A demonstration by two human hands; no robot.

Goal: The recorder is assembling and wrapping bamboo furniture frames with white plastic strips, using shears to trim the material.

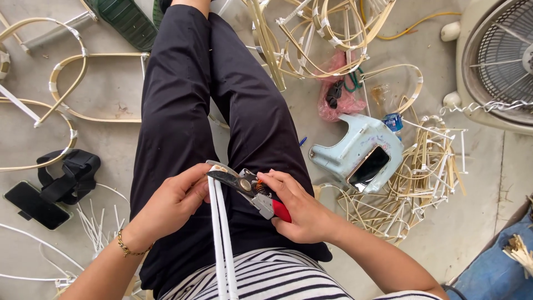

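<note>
While both forearms angle inward over the lap, the left hand (pixel 172 203) clasps white strips (pixel 221 239) running lengthwise toward the torso, and the right hand (pixel 302 208) grips red-handled pruning shears (pixel 247 189), blades pointing left across them.

A grey concrete floor (pixel 105 94) is carrying everything. Bent rattan hoops (pixel 66 83) are lying at ten o'clock, a black phone (pixel 34 204) at eight, a pale blue stool (pixel 355 150) with a pink bag (pixel 338 97) at two, cut cane scraps (pixel 422 178) at three, a fan (pixel 499 61) at one.
</note>
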